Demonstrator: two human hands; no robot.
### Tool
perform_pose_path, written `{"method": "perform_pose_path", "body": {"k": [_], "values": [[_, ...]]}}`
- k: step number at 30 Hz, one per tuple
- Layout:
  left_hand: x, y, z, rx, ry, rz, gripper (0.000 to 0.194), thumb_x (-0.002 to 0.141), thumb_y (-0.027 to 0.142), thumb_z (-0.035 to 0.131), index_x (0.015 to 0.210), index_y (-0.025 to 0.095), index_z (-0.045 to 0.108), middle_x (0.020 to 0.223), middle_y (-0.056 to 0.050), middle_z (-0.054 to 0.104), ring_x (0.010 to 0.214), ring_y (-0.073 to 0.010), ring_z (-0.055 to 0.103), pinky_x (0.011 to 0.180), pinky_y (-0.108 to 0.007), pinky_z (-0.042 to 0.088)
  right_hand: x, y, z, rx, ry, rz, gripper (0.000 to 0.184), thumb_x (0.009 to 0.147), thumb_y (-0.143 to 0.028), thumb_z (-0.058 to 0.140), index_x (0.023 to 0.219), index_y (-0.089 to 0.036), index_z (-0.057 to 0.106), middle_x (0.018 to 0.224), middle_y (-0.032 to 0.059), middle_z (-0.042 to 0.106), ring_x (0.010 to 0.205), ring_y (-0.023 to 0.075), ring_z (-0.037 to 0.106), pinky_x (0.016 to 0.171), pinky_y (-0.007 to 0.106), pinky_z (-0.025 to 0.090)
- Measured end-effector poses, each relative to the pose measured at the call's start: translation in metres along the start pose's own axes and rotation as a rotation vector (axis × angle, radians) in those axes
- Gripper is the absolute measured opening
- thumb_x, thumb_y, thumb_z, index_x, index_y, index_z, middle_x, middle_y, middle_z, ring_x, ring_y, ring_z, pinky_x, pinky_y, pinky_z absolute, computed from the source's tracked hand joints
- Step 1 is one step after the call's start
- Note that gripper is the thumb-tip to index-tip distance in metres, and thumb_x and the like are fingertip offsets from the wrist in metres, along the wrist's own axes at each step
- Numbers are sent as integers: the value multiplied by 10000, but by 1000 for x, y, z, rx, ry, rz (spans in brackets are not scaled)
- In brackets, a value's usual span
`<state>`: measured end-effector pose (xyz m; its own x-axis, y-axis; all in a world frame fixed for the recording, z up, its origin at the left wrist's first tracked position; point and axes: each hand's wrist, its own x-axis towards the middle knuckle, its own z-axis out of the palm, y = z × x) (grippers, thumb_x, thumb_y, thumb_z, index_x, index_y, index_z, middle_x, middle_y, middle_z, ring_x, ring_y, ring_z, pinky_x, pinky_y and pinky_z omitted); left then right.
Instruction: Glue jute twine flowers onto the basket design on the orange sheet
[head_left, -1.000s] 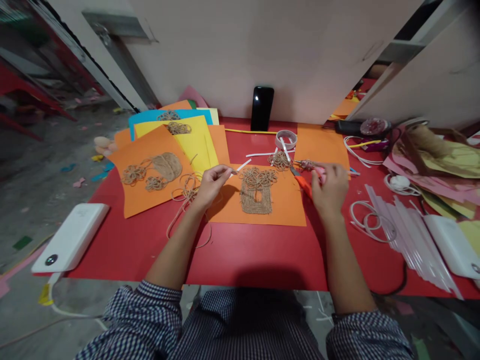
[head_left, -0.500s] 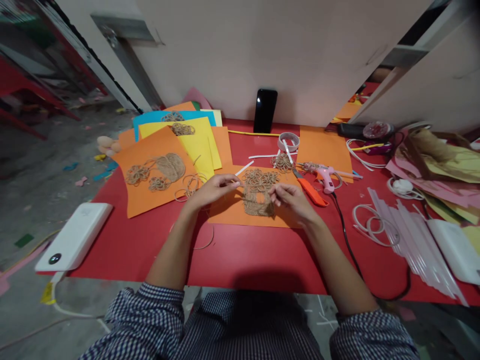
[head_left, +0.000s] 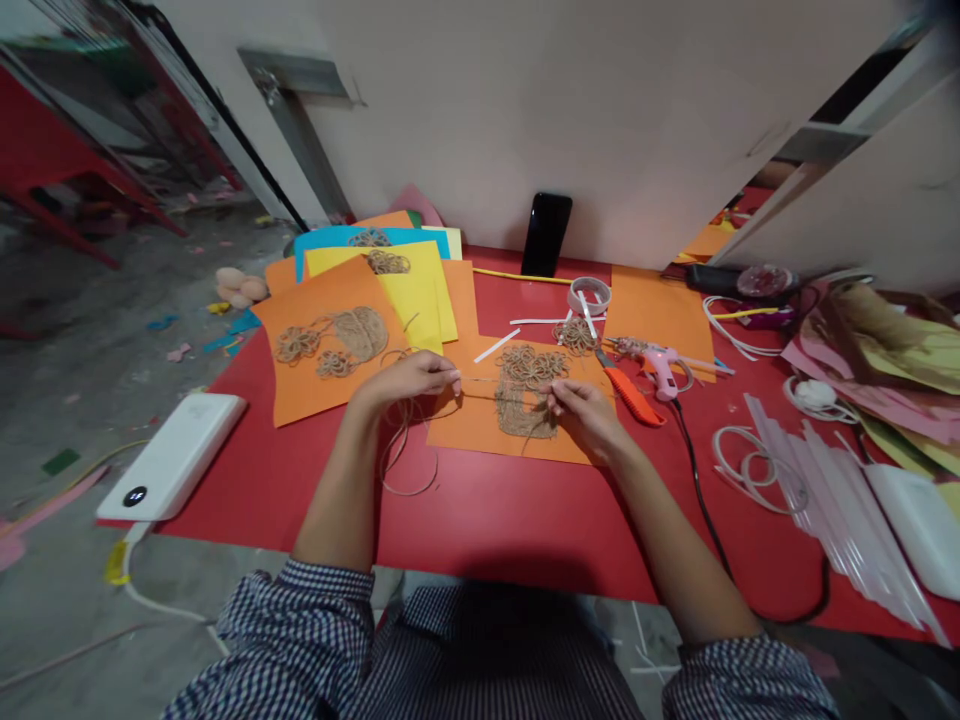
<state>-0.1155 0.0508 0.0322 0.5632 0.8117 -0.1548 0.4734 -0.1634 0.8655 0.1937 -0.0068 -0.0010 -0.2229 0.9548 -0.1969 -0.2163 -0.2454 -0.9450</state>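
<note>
Left grip [head_left: 405,380] and right grip [head_left: 589,415], both pinched, hold a strand of jute twine [head_left: 480,392] stretched between them; its loose coil [head_left: 405,455] hangs below the left grip over the red table [head_left: 525,530]. Under the right grip, a jute motif [head_left: 525,395] lies on orange paper [head_left: 480,435]. Just right of it: orange cutter [head_left: 630,397], pink glue gun [head_left: 661,368].
</note>
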Motion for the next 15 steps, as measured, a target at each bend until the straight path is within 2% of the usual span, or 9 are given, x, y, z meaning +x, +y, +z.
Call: {"method": "perform_pose_path", "body": {"k": [3,5,7,9,12,15], "values": [[-3,0,-6,100,44,-19,344,875,406,572,686,175,743,511,-51,616,448,-130,517,465,-240,367,-4,-1,0,-69,-42,33,311,756,-456,786,853,-171,707,734,2,618,627,93,505,573,234,374],[-3,9,-8,218,112,-23,294,873,364,576,713,183,744,645,-78,698,544,-153,590,520,-250,408,-6,0,1,-104,-67,50,296,755,-438,794,825,-167,696,720,3,624,624,93,505,566,230,355],[0,26,-4,350,281,-10,193,843,315,614,834,188,759,817,-96,741,688,-190,640,608,-275,452,-7,0,2,-120,-100,63,302,757,-441,795,799,-160,692,697,6,620,609,91,498,554,228,345],[8,47,9,407,409,44,225,866,289,588,984,182,747,1001,-110,742,899,-236,661,786,-336,493,-7,1,5,-90,-119,77,315,760,-457,792,788,-160,690,698,12,622,606,96,508,554,231,360],[23,70,41,274,354,199,321,970,334,453,1146,207,689,1199,-84,699,1122,-242,615,1002,-411,450,-7,0,8,3,-139,69,321,786,-487,767,839,-178,703,759,21,641,631,102,543,583,239,411],[38,73,79,19,183,324,343,994,398,437,1188,226,663,1244,-89,673,1183,-234,589,1048,-402,434,-7,-1,10,53,-153,-18,309,837,-508,712,883,-203,711,782,19,653,636,99,558,608,240,446]]}}
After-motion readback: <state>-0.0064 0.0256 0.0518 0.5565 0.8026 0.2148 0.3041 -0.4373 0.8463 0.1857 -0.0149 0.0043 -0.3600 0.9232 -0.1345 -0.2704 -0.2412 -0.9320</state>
